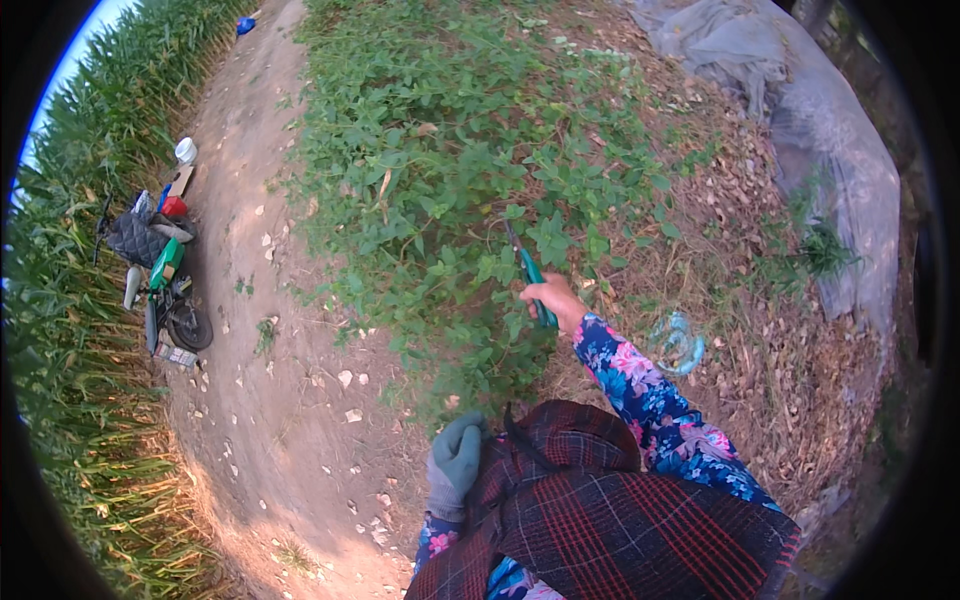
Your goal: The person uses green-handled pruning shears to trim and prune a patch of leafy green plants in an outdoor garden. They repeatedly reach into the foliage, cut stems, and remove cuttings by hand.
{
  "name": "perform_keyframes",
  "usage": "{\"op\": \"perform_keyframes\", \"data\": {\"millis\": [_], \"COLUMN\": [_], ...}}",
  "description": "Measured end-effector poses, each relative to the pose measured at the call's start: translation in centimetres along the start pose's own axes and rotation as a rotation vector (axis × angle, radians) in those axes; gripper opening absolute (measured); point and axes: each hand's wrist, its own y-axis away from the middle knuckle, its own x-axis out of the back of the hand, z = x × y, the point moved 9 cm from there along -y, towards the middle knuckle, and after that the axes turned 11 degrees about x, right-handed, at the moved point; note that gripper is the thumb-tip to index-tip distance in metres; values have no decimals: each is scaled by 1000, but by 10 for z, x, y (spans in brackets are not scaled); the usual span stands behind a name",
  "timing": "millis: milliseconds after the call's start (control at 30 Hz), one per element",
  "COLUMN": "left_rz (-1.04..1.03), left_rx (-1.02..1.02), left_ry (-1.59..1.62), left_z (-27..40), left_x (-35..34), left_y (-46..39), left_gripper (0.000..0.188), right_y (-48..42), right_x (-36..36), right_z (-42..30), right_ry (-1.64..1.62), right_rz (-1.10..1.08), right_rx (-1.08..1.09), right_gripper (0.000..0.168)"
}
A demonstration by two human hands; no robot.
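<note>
My bare right hand point(556, 300) grips the green handles of pruning shears point(529, 264), whose dark blades point up and away into a patch of leafy green plants point(420, 187). The blade tips are partly lost among the leaves. My left hand point(459, 450), in a grey-green work glove with a knitted cuff, is curled close by my left side at the near edge of the plants; whether it holds anything does not show. Over my lap and front lies a dark plaid cloth point(600, 517) with red lines.
Left of the plants runs a dirt path point(247, 390), beside a cornfield point(67, 315). A loaded bike point(169, 285) and a white bucket point(185, 151) stand along it. To the right lie dry leaves, a bluish plastic item point(677, 345) and a translucent plastic sheet point(847, 157).
</note>
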Motion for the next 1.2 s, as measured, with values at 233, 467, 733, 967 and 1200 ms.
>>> {"op": "perform_keyframes", "data": {"millis": [233, 467, 733, 967, 1200], "left_rz": [-4, 14, 7, -16, -24], "left_rx": [10, 33, 18, 56, 63], "left_ry": [6, 25, -19, 58, 31], "left_z": [-3, -1, -5, -5, -5], "left_x": [-1, 0, 2, -4, -4], "left_y": [0, 1, -8, -9, -15], "left_gripper": [25, 26, 26, 26, 26], "right_y": [-8, -10, -7, 18, 90], "right_x": [-1, -1, 0, -7, -32], "right_z": [4, 2, 3, 3, -66], "right_ry": [-29, -23, 50, -43, -20], "right_rz": [28, 42, 19, -75, -366], "right_rx": [-53, -11, 58, 9, 143], "right_gripper": [16, 16, 18, 20, 44]}}
